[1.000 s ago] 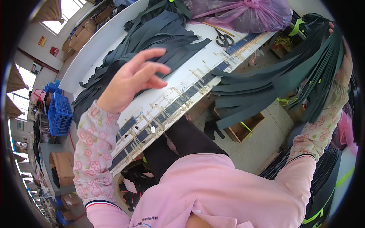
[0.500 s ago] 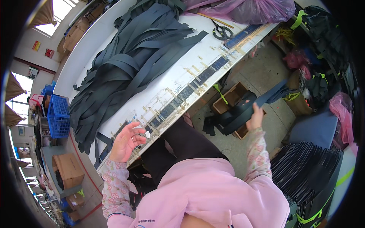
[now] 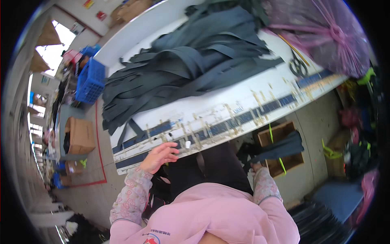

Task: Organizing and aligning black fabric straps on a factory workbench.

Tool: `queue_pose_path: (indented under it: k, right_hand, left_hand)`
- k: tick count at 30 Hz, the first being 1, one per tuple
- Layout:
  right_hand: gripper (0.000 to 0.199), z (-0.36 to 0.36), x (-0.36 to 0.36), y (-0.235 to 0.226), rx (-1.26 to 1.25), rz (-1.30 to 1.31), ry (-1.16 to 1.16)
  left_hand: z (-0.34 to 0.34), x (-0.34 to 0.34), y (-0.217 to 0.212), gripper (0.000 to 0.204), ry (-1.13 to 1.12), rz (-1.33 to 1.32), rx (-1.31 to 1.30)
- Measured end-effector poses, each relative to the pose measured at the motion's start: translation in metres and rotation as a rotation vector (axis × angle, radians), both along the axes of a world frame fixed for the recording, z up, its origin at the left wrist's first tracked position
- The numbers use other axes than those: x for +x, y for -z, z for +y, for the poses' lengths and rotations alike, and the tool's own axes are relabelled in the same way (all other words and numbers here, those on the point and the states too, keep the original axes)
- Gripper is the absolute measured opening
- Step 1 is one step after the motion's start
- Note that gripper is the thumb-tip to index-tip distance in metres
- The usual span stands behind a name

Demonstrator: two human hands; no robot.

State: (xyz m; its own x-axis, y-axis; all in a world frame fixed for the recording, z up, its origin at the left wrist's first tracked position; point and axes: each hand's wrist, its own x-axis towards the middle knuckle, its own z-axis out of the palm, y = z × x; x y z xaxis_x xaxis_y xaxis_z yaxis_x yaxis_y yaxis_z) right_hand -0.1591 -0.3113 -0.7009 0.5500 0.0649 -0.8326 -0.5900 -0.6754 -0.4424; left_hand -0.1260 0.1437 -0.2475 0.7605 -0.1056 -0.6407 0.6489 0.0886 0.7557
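My right hand (image 3: 256,166) is low beside my thigh, closed around one end of a bundle of dark grey fabric strips (image 3: 282,147). The strips stretch to the right over an open wooden box (image 3: 298,159) below the table edge; part of the hand is hidden. My left hand (image 3: 159,156) is held at the table's front edge, fingers outstretched and nothing in them. Just past its fingertips is a small white piece (image 3: 187,144), too small to name. A large heap of similar dark strips (image 3: 178,69) covers the far part of the white table (image 3: 211,105).
Black-handled scissors (image 3: 298,67) and a yellow stick (image 3: 293,49) lie on the table near a tied purple plastic bag (image 3: 335,34). A blue crate (image 3: 90,80) and a cardboard box (image 3: 81,136) stand left. A blue-grey padded surface (image 3: 337,199) is at lower right.
My view has turned to the right. My right hand has come closer to my body with the strips, which now lie across the box. My left hand remains open near the table edge.
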Motion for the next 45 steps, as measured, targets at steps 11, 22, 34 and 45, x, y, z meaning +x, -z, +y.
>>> queue_pose_path:
  k: [11,22,34,45]
  right_hand:
    - [0.021,-0.048,0.219,-0.328,0.279,-1.387,0.886]
    - [0.043,0.340,0.397,-0.546,0.212,-1.585,-0.717]
    - [0.082,0.443,0.416,-0.492,-0.605,-0.932,-1.057]
    - [0.012,0.433,0.407,-0.485,-0.529,-1.319,-0.992]
  left_hand:
    - [0.107,0.089,-0.008,0.026,-0.003,-0.461,0.503]
    - [0.106,0.245,0.003,0.043,-0.425,-0.366,-0.234]
    - [0.131,0.232,0.041,0.043,-0.438,-0.365,-0.354]
    - [0.136,0.191,0.051,0.046,-0.381,-0.286,-0.467]
